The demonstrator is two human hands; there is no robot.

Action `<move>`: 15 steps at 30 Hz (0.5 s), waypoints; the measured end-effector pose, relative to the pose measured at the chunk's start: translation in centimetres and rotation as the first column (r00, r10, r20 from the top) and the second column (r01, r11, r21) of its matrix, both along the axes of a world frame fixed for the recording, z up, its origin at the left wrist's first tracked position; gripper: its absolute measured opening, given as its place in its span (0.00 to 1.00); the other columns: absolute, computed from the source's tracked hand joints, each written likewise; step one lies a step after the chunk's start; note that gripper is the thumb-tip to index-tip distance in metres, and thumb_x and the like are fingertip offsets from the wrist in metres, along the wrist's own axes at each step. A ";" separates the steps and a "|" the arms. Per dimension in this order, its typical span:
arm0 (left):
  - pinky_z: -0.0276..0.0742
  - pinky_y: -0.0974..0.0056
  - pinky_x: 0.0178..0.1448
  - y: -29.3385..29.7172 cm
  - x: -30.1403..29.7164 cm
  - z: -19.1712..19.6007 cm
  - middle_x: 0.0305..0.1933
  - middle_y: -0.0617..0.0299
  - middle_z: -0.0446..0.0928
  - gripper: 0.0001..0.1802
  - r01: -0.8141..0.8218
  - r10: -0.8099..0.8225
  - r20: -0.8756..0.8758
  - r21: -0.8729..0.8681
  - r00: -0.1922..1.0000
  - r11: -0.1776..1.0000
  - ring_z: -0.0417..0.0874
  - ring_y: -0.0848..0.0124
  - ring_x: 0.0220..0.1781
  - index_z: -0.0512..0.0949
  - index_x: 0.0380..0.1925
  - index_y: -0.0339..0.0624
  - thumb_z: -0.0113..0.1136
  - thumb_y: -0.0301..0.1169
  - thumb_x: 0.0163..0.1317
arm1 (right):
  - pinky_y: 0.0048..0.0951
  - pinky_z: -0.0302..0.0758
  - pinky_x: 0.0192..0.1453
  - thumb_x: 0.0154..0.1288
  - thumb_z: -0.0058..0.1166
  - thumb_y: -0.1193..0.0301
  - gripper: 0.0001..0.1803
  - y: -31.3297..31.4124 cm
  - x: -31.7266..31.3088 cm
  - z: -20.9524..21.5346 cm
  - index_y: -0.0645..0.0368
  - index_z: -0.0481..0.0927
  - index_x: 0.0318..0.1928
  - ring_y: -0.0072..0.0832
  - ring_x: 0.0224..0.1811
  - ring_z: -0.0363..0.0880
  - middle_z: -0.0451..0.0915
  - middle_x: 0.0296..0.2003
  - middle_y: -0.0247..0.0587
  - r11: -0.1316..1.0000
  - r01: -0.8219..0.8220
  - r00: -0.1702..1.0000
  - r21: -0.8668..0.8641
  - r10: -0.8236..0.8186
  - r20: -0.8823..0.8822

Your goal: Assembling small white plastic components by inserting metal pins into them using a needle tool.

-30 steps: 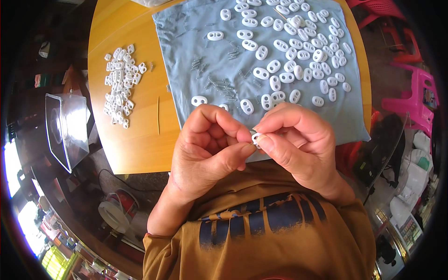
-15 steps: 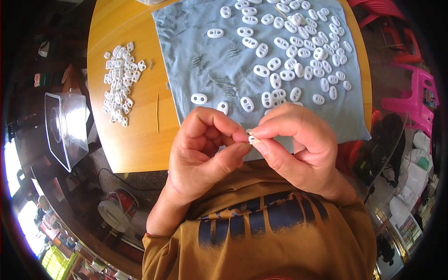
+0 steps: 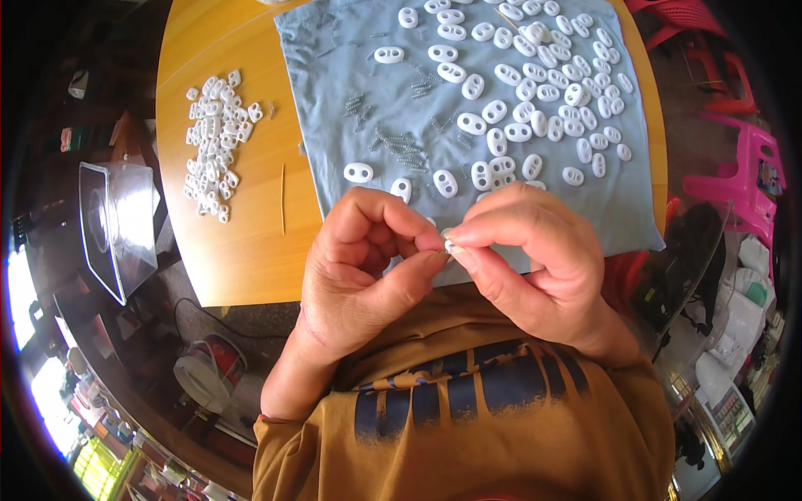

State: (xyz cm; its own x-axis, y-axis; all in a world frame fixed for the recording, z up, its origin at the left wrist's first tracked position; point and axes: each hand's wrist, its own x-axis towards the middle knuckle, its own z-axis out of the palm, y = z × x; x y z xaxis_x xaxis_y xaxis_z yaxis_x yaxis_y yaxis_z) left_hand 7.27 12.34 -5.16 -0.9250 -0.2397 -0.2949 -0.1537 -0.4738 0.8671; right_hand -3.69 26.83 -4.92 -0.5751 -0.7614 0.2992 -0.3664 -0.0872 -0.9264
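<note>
At frame centre, left hand (image 3: 368, 267) and right hand (image 3: 535, 259) are pinching one white toggle (image 3: 449, 245) tightly; likely mid-assembly; next needing steady fingertip alignment.

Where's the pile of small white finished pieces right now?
In the head view, the pile of small white pieces lies on the bare wooden table at the person's left, between the blue cloth and the clear plastic box.

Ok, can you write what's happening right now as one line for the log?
left hand: pinching small white piece | right hand: pinching same piece | grey cloth: white oval pieces | wooden table
</note>
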 end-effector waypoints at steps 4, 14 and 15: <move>0.74 0.74 0.43 0.0 0.0 -0.1 0.36 0.64 0.73 0.14 0.004 -0.004 0.001 -0.004 1.000 1.000 0.76 0.80 0.38 0.67 0.37 0.37 0.59 0.15 0.53 | 0.23 0.71 0.34 0.53 0.55 0.85 0.09 0.0 0.0 -0.1 0.63 0.77 0.36 0.27 0.30 0.76 0.78 0.29 0.41 1.000 -0.001 1.000 0.008 0.001 0.018; 0.74 0.75 0.42 0.1 0.0 -0.4 0.36 0.64 0.73 0.14 -0.015 0.015 0.004 0.026 1.000 1.000 0.75 0.81 0.38 0.67 0.36 0.38 0.59 0.14 0.53 | 0.25 0.72 0.27 0.49 0.55 0.87 0.11 -0.2 -0.1 -0.5 0.64 0.76 0.34 0.31 0.26 0.77 0.77 0.28 0.42 1.000 0.014 1.000 -0.017 -0.014 -0.012; 0.73 0.75 0.42 0.1 0.1 -0.4 0.36 0.64 0.73 0.14 -0.016 0.016 0.009 0.033 1.000 0.999 0.75 0.81 0.38 0.67 0.36 0.38 0.59 0.14 0.53 | 0.26 0.72 0.27 0.48 0.55 0.88 0.11 -0.2 -0.1 -0.5 0.64 0.76 0.34 0.31 0.26 0.77 0.77 0.28 0.42 1.000 0.008 1.000 -0.023 -0.009 -0.022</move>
State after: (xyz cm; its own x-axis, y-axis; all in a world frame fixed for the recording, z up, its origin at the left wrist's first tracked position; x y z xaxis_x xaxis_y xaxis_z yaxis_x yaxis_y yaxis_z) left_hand 7.33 12.49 -5.60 -0.9184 -0.2443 -0.3113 -0.1539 -0.5043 0.8497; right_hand -3.83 26.61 -5.41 -0.5746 -0.7493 0.3292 -0.3874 -0.1053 -0.9159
